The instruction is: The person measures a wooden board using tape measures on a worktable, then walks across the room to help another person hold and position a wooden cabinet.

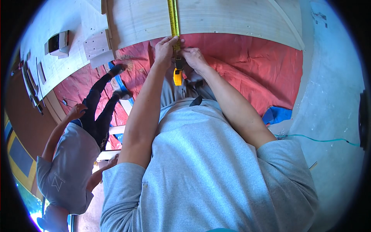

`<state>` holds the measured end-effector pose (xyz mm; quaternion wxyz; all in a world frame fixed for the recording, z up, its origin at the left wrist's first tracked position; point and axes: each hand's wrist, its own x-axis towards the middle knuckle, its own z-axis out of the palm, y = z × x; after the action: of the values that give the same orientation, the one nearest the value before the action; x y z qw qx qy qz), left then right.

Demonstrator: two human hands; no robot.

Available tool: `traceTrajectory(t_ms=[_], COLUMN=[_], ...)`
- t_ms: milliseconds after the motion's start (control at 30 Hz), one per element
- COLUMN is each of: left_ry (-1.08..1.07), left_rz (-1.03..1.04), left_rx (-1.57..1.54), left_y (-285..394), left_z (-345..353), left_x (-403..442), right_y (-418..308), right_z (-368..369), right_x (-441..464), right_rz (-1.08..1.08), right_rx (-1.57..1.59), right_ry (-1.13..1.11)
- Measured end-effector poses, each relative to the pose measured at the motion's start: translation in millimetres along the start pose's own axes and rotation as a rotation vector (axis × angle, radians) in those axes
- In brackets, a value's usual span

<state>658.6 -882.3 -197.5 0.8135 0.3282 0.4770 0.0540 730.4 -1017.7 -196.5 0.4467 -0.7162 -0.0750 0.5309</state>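
Tools [33, 83] lie at about half past nine on the pale panel [232, 19]. At ten o'clock sits an open box [54, 45]; its inside is dark, so you can't tell what it holds. A co-worker [69, 162] is at eight. Just before twelve, your left hand [165, 48] pinches the blade [173, 19] of the tape measure [177, 77] by the panel's edge; its yellow-and-black case hangs at twelve, below your hands. Just past twelve, your right hand's [194, 58] fingers bunch together beside the blade; contact is unclear. Red sheeting [251, 58] spreads toward two.
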Motion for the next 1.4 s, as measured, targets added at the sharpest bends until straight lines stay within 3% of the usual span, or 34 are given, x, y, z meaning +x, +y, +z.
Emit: traceTrajectory(t_ms=[433, 900, 1400], left_ry=[-0.002, 0.027, 0.071], left_rz=[-0.006, -0.016, 0.005], left_rx=[-0.094, -0.138, -0.135], left_y=[-2.4, -1.3, -8.7], left_z=[2.6, 6.6, 7.9], left_x=[-0.6, -0.8, -0.4], right_y=[0.4, -3.5, -6.9], right_z=[0.4, 5.9, 4.9], right_x=[1.6, -1.4, -3.0], right_rz=[-0.035, 0.014, -0.038], right_rx=[-0.071, 0.093, -0.017], right_ry=[0.024, 0.053, 0.074])
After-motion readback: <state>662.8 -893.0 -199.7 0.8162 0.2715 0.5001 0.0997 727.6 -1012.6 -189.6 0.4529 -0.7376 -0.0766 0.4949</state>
